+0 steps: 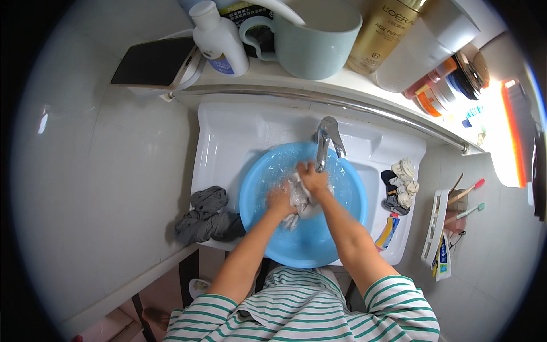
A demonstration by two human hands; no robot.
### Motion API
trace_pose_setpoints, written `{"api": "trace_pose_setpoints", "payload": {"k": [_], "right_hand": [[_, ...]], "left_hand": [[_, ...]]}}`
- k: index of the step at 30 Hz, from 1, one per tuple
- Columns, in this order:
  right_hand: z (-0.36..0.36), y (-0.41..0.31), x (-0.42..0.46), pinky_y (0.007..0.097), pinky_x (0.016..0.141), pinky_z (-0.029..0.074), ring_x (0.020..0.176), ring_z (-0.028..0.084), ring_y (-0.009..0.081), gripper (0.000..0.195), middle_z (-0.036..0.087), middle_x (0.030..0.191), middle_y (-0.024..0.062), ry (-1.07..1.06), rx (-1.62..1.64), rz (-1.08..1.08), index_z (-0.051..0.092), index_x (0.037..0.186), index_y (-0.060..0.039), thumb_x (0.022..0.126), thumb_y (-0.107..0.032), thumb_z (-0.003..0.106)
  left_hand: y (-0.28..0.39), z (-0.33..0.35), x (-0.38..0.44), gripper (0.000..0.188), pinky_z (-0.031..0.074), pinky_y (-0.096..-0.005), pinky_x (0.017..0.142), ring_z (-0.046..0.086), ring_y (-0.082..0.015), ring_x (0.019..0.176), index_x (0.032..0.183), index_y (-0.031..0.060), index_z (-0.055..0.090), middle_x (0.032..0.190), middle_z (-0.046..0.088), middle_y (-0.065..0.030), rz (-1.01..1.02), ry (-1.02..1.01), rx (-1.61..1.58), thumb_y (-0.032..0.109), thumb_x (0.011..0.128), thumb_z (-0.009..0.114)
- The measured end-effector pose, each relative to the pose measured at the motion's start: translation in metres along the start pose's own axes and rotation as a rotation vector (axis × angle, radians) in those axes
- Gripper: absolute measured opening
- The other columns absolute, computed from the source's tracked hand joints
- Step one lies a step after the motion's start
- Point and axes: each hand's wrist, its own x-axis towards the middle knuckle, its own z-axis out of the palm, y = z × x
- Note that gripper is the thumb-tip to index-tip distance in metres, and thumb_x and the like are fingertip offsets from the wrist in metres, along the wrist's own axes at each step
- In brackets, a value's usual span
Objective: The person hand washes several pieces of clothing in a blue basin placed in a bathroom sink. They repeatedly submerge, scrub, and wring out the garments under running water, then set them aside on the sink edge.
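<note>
A light blue plastic basin (307, 252) of water rests on the white ceramic sink (226, 128). Inside it, both hands work on a wet, pale cloth (301, 196), its kind unclear. My left hand (280, 199), blurred, holds the cloth's left side at the water. On the upper right of the same cloth is my right hand (313, 177), its fingers bent over it just below the spout. The chrome faucet (328, 132) reaches over the basin's far rim. Splashes and blur hide the fingertips.
Wrung grey clothing (209, 213) lies at the sink's left edge. Rolled socks (401, 184) and a squeezed tube (388, 233) sit on the right rim. Above run a chrome rail (273, 93) and a shelf holding a mug (316, 47), bottles and a phone (154, 62). A toothbrush rack (436, 226) hangs right.
</note>
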Motion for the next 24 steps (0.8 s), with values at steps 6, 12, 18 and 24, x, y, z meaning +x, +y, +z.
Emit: {"api": "trace_pose_setpoints", "payload": {"k": [6,12,18,24], "right_hand": [[-0.042,0.047,-0.003,0.034,0.076,0.046,0.086,0.058,0.023,0.062,0.061,0.092,0.0124,-0.059,0.985,0.408,0.052,0.102,0.0014,0.083,-0.057,0.048],[-0.064,-0.001,-0.103,0.042,0.085,0.039,0.094,0.052,0.0325,0.062,0.054,0.099,0.0189,-0.133,-0.157,-0.255,0.045,0.11,0.0002,0.069,-0.04,0.069],[-0.024,-0.008,-0.094,0.0447,0.085,0.035,0.093,0.045,0.0301,0.067,0.048,0.097,0.0137,-0.075,-0.762,-0.585,0.047,0.105,-0.0013,0.061,-0.046,0.068],[-0.014,0.013,-0.052,0.0445,0.076,0.041,0.089,0.053,0.0323,0.063,0.054,0.093,0.0174,-0.068,-0.611,-0.538,0.047,0.105,-0.0007,0.07,-0.052,0.057]], "left_hand": [[-0.014,-0.017,-0.02,0.12,0.03,-0.0478,0.099,0.035,-0.0381,0.122,0.143,0.0119,0.008,0.137,0.03,-0.0188,-0.064,-0.127,-0.016,0.048,0.053,0.078],[0.005,-0.018,-0.04,0.123,0.032,-0.053,0.095,0.031,-0.0345,0.123,0.142,0.0099,0.009,0.138,0.026,-0.0168,0.01,0.014,0.097,0.048,0.049,0.081],[0.006,-0.014,-0.008,0.115,0.036,-0.0525,0.092,0.035,-0.032,0.119,0.138,0.0104,0.021,0.136,0.031,-0.0134,-0.029,-0.071,0.216,0.045,0.047,0.082],[-0.009,-0.005,0.025,0.085,0.042,-0.0414,0.089,0.046,-0.031,0.114,0.13,0.0075,0.037,0.121,0.049,-0.0146,0.075,0.012,0.135,0.04,0.062,0.075]]}}
